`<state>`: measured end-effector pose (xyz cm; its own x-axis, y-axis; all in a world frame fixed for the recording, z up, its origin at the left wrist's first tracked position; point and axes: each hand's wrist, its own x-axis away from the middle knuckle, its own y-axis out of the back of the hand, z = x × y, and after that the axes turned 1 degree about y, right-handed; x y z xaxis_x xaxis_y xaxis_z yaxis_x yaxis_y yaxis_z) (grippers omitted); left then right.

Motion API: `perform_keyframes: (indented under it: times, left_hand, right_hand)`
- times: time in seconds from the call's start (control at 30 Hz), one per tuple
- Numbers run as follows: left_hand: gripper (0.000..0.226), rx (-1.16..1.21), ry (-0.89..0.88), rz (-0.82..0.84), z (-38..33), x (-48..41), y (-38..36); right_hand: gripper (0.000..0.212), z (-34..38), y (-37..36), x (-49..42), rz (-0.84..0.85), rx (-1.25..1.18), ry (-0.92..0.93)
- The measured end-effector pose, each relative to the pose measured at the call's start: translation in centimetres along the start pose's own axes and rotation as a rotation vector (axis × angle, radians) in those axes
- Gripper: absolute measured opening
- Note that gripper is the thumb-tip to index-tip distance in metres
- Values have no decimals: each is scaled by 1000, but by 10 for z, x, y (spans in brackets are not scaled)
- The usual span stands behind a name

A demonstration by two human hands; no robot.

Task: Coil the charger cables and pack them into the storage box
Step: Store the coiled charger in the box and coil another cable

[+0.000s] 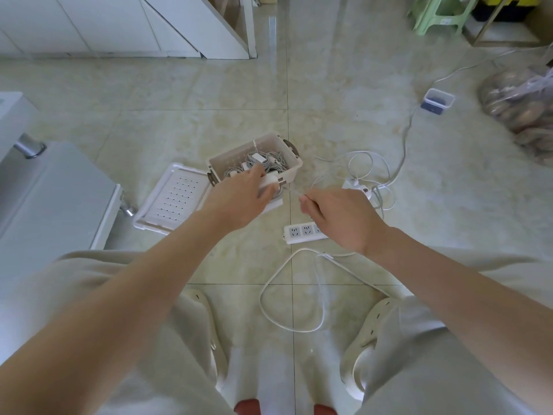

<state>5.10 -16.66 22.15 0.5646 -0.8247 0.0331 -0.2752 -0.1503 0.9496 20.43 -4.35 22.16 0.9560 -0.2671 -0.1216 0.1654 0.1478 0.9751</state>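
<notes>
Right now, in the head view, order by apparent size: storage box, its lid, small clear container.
1. lid and storage box: too alike to rank, lid partly covered.
2. small clear container, though farther off.

The left forearm [134,283] and right forearm [449,277], both bare, reached from the lower corners toward the frame's centre. The left hand [239,202], back upward, curled its fingers round a white rectangular charger block [270,182]. Just right of centre, the right hand [341,218] pinched a thin white cable [294,193], knuckles up.
</notes>
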Motion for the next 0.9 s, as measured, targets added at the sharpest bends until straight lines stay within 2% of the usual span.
perform_keyframes:
  times: [0.13, 0.2, 0.37, 0.53, 0.63, 0.7, 0.8, 0.9]
  left_hand:
    - [32, 88, 51, -34, 4, -3, -11]
    - [31, 196, 150, -15, 3, -6, -13]
    - [31, 857, 472, 126, -20, -7, -10]
    - [40, 1381, 577, 218, -31, -1, -10]
    - [43, 1652, 572, 196, -28, -3, -7]
    - [40, 1764, 505, 244, -22, -5, -5]
    - [36, 1759, 408, 335, -15, -9, 0]
    - [37, 1587, 269, 368, -11, -10, 2]
  right_hand:
    - [63, 20, 1, 9, -21, -54, 77]
    - [51, 30, -9, 15, -45, -21, 147]
    - [44, 39, -28, 26, -4, -18, 212]
    - [43, 47, -29, 36, 235, -214, 171]
    - [41, 50, -29, 38, 267, -172, 205]
    - [35, 51, -33, 39, 336, -109, 280]
    - [25, 43, -34, 37, 415, -112, 283]
    - [22, 29, -33, 28, 396, -102, 204]
